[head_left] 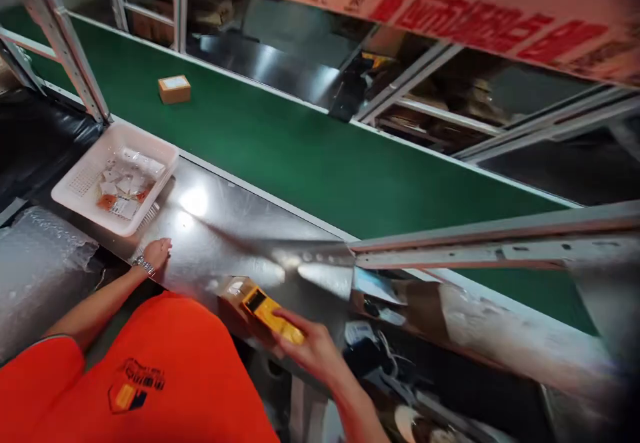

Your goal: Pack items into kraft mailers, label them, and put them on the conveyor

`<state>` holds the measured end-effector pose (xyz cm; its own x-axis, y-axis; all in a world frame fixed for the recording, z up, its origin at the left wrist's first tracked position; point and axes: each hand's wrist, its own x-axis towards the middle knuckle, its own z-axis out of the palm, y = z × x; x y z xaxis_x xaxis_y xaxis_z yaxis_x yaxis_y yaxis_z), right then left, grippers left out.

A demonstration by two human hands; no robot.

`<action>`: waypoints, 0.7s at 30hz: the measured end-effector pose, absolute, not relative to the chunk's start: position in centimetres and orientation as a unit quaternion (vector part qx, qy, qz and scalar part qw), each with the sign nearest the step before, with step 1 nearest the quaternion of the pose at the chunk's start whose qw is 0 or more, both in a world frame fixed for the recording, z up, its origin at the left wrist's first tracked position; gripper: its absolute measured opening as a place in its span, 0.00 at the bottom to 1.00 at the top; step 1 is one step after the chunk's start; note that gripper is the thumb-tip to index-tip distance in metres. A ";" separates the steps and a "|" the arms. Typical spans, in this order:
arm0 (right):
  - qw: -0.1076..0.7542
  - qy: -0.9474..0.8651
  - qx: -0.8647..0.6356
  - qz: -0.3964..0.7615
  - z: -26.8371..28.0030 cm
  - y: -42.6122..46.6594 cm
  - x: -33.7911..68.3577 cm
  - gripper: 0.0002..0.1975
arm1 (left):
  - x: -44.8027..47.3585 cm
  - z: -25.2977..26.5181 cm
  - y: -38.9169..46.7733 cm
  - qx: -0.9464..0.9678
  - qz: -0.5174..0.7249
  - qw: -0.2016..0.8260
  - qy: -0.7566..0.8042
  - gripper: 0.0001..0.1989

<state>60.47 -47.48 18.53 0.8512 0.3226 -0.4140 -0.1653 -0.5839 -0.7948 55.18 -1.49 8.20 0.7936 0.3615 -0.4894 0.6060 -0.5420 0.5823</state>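
My right hand grips a yellow handheld device with a dark window at its far end. Directly beneath the device is a small brown cardboard box, at the front edge of the metal worktop; whether the two touch I cannot tell. My left hand, with a watch at the wrist, rests on the worktop's edge, its fingers loosely curled and nothing visible in them. Just beyond it stands a white plastic basket holding small packets and a clear-wrapped roll.
Behind the worktop runs a green conveyor belt, carrying a small labelled carton. A metal post rises at left; a metal beam crosses at right. Bubble wrap lies left. A pink sign hangs above.
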 end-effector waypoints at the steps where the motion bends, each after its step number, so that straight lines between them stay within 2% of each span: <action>1: 0.460 -0.043 -0.841 0.280 18.6 -47.2 60.3 0.23 | 55.8 7.8 -3.0 0.870 -0.154 0.407 0.232 0.23; 2: 0.463 -0.044 -0.836 0.292 18.6 -46.7 60.2 0.25 | 56.7 7.4 -5.1 0.875 -0.155 0.430 0.158 0.31; 5: 0.447 -0.072 -0.834 0.315 18.2 -45.9 59.9 0.27 | 59.9 6.1 -12.4 0.856 -0.183 0.465 -0.132 0.64; 7: 0.437 -0.088 -0.843 0.301 17.7 -46.4 59.6 0.27 | 61.6 5.4 -16.4 0.831 -0.224 0.440 -0.259 0.73; 9: 0.441 -0.095 -0.847 0.281 17.1 -47.4 59.2 0.27 | 62.4 4.8 -18.7 0.820 -0.257 0.412 -0.304 0.71; 13: 0.455 -0.091 -0.847 0.259 16.1 -47.3 58.6 0.27 | 62.6 4.4 -17.9 0.831 -0.256 0.388 -0.307 0.57; 21: 0.483 -0.136 -0.825 0.260 15.0 -35.7 62.5 0.30 | 64.8 8.2 -5.9 0.866 -0.232 0.362 -0.254 0.47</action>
<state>62.46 -35.71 15.01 0.8273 0.4761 -0.2981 -0.0269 -0.4964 -0.8677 64.78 -5.93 8.19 0.7630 -0.6087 -0.2176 -0.2725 -0.6081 0.7456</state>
